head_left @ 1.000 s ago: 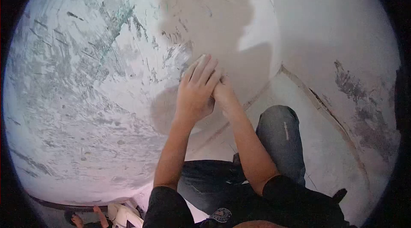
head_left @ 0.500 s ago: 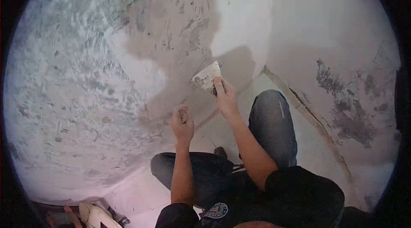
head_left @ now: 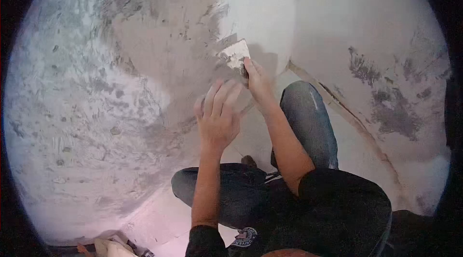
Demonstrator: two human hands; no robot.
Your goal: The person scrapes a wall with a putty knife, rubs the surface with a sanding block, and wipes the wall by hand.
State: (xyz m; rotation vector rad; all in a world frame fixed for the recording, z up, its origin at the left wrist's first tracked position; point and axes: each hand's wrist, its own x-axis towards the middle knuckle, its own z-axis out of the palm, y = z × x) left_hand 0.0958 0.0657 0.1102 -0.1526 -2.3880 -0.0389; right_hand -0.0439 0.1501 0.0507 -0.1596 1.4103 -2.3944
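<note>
A putty knife [head_left: 237,53] with a broad blade, smeared with pale filler, is in my right hand [head_left: 260,83], its thumb lying along the blade's lower end. The blade points up and overlaps the patchy plastered wall [head_left: 164,49] in this view. Below and left of the knife is my left hand [head_left: 219,117], back toward me, with fingers stretched and slightly apart. Those fingertips are a little blurred, and nothing shows in them.
A second wall [head_left: 366,30] with dark patches meets the first at a corner on the right. A rough strip [head_left: 347,107] runs along its foot. My bent knee [head_left: 306,117] is near the corner. A pale bag-like item [head_left: 111,247] lies at the lower left.
My left hand has risen and its curled fingers have stretched out, now nearer the knife. My right hand and the knife have moved up. The view has shifted slightly.
</note>
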